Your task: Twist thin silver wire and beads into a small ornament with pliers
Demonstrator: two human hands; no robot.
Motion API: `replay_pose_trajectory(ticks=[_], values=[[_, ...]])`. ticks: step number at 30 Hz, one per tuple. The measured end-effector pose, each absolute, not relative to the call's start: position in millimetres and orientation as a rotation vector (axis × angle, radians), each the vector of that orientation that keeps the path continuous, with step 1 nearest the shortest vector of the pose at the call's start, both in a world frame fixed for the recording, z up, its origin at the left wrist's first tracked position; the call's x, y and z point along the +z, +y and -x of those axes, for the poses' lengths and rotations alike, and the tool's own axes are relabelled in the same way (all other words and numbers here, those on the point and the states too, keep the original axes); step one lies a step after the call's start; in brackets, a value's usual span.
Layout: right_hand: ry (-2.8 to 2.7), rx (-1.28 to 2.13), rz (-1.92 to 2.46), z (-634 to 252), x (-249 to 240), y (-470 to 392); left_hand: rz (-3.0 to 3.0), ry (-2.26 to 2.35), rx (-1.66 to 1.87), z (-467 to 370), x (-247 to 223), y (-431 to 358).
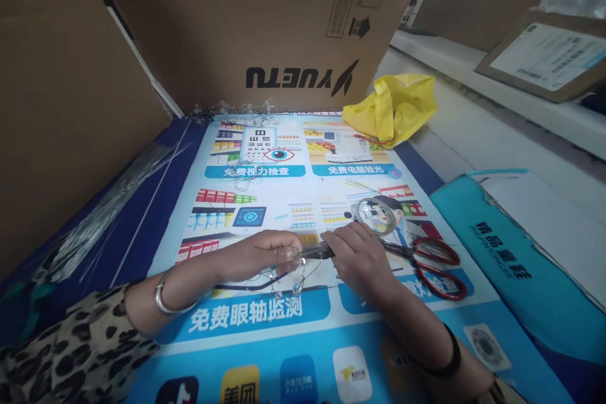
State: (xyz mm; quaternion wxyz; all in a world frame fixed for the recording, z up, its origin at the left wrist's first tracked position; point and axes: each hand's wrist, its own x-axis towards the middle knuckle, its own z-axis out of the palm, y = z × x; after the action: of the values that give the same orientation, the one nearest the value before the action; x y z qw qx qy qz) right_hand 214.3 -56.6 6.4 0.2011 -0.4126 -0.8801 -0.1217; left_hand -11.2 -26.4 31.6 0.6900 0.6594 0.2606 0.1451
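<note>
My left hand [277, 251] is closed in a pinch on a thin wire with clear beads [302, 262], whose loops dangle below the fingers. My right hand [362, 262] wraps round a dark, narrow-tipped tool [318, 252] that looks like pliers. Its tip reaches the fingers of the left hand, while the rest is hidden in my fist. Just right of that hand lie scissors [436, 259] with red handles, their blades pointing toward it and partly covered. Behind the right hand, a round clear lens or dish [377, 214] rests on the printed poster [265, 328].
Large cardboard boxes [199, 25] stand at the back and left. Beaded wire pieces [246, 110] lie along the far edge, with a bundle of straight wires [108, 202] at left. A yellow bag [392, 110] sits back right, a teal shoe bag [511, 252] at right.
</note>
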Motion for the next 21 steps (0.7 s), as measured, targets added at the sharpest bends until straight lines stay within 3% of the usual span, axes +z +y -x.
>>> replay_pose_trajectory(ticks=[21], values=[[-2.527,-0.499,1.230,-219.1,7.0,-57.9,-2.087,0.709,0.414,9.5,25.6,-25.5]])
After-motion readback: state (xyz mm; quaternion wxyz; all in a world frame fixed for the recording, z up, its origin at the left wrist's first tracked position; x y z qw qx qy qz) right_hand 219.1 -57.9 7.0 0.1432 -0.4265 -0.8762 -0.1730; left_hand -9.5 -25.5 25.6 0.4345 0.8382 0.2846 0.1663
